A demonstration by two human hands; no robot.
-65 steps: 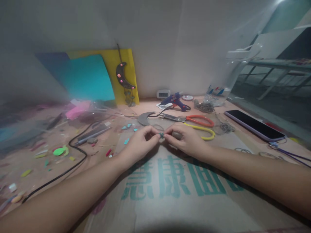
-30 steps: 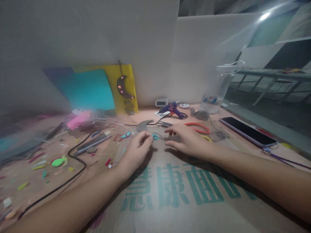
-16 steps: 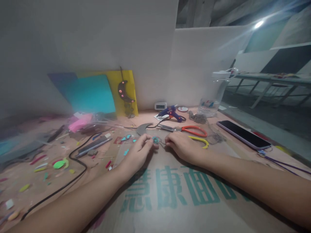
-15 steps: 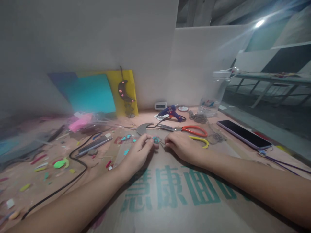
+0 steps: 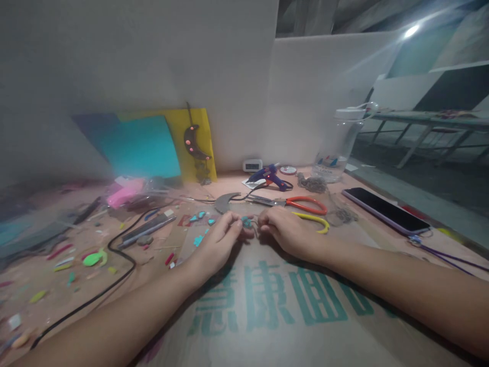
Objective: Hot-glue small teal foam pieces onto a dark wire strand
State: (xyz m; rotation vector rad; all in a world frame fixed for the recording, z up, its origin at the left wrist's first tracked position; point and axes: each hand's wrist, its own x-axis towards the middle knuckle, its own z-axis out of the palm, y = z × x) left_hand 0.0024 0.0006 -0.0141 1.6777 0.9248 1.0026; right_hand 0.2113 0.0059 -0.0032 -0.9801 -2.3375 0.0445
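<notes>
My left hand (image 5: pixel 225 235) pinches a small teal flower-like piece (image 5: pixel 246 222) between thumb and fingers. Just right of it, my right hand (image 5: pixel 278 226) is closed on a thin grey cord (image 5: pixel 255 226) that runs to the teal piece. Beyond the hands lie a grey crescent (image 5: pixel 225 202) and orange-handled scissors (image 5: pixel 305 205). A yellow-handled tool (image 5: pixel 321 222) is partly hidden behind my right hand. Several teal pieces (image 5: pixel 198 240) rest left of my left hand.
A glue gun (image 5: pixel 269 177), a small white clock (image 5: pixel 252 165) and grey yarn (image 5: pixel 312 182) are at the back. On the right are a clear bottle (image 5: pixel 332 148) and a phone (image 5: pixel 385 210). A black cable (image 5: pixel 132 262) and coloured scraps cover the left side.
The teal piece has turned slightly in my left fingers. Both hands stay close together in nearly the same place, and the view has shifted a little.
</notes>
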